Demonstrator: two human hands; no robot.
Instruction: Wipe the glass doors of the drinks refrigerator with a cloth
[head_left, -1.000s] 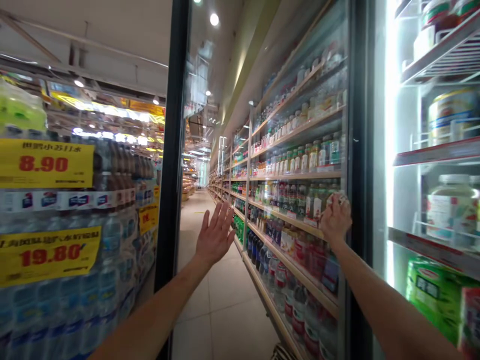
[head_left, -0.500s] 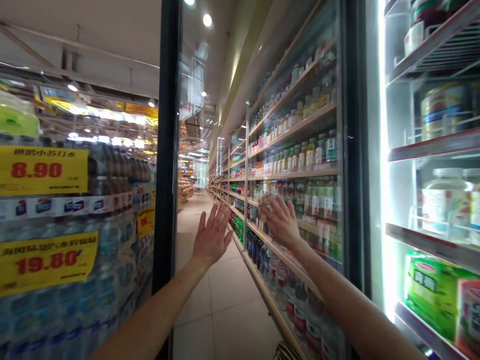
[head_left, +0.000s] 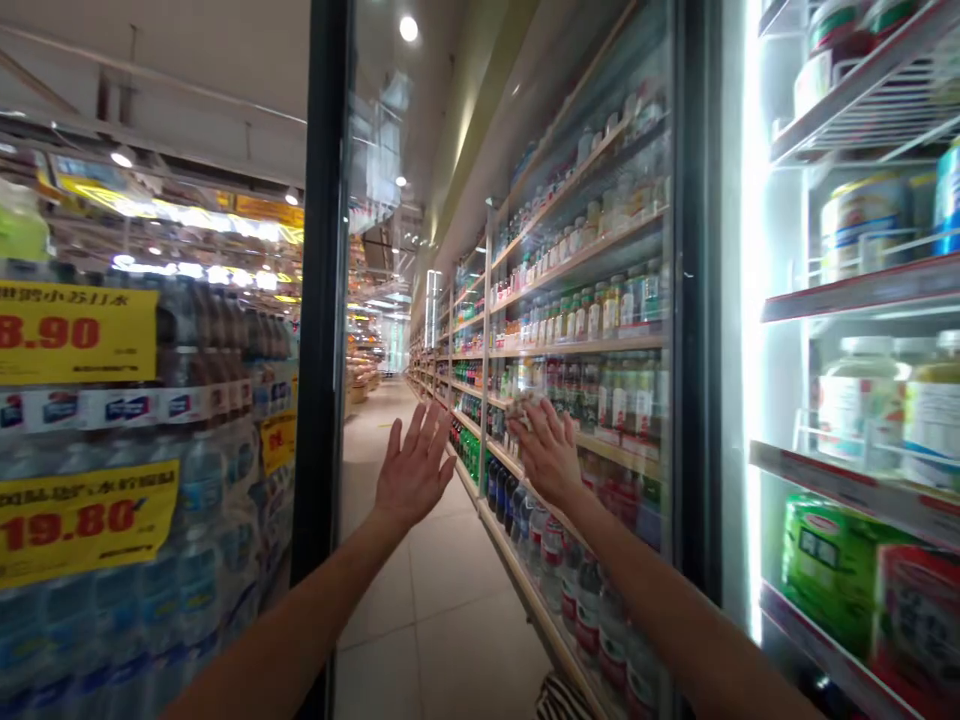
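Note:
A tall glass door (head_left: 442, 250) in a black frame (head_left: 321, 300) stands in front of me. My left hand (head_left: 412, 470) is raised in the lower middle, palm toward the glass, fingers spread, holding nothing. To its right my right hand (head_left: 549, 450) is also raised with its fingers apart and nothing in it; a faint reflection shows by its fingertips. Both hands are at or close to the glass; whether they touch it cannot be made out. Through the door, shelves of bottles (head_left: 592, 310) run into the distance.
At the right is a lit cooler with shelves (head_left: 840, 480), bottles (head_left: 859, 395) and a green pack (head_left: 825, 560). Stacked bottle packs (head_left: 180, 590) with yellow price signs (head_left: 82, 520) stand at the left. A tiled floor (head_left: 442, 590) shows through the glass.
The view has shifted slightly, so the door and stacked packs sit further left and more of the cooler shows. My right hand has moved a little left and is less blurred.

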